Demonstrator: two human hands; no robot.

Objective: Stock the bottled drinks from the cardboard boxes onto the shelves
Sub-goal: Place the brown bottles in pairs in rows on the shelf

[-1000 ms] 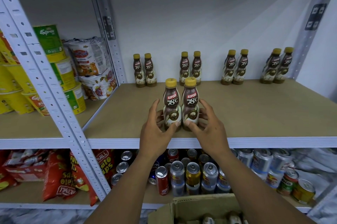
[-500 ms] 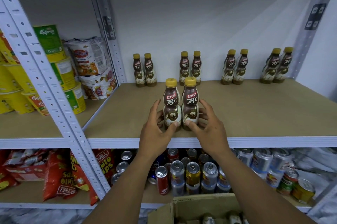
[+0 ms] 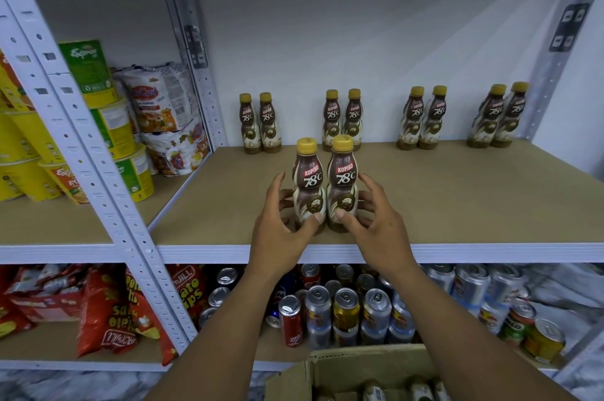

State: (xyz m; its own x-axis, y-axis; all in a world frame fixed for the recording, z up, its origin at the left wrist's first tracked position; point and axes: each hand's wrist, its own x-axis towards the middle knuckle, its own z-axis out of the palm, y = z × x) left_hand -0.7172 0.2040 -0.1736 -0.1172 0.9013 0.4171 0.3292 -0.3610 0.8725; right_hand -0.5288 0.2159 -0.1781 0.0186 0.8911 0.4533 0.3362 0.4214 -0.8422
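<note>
Left hand [image 3: 277, 230] cupped the left front bottle [image 3: 309, 181] low on its body: thumb on the label side, lower fingers behind, forefinger lifted clear. Right hand [image 3: 379, 227] mirrored this on the right front bottle [image 3: 341, 178]. Both grips looked loose, not clamped. Both bottles stood upright on the shelf [image 3: 457, 198], touching each other, near its front lip [image 3: 490, 253].

Risks (judged):
- Bottles are tall with narrow bases and were held low. A push from the thumbs alone would likely tip the tops backward or rock one bottle against the other.
- A base could catch on the board while sliding, with the same result.
- If released here, the pair sat close to the lip. A forearm drawn back across it could drag one off onto the cans [image 3: 346, 306] below or into the cardboard box [image 3: 359, 364].
- Pushed too far back, the pair would knock the rear pair [image 3: 341, 119] standing behind it at the wall.

Room:
- Bare board lay between the front pair and the four pairs along the wall, with a wide bare stretch to the right.
- Gaps between the rear pairs were open.
- The left side was bounded by the upright post [image 3: 108, 172], the back by the wall.
- More bottles showed in the box, so stocking was judged far from finished.
</note>
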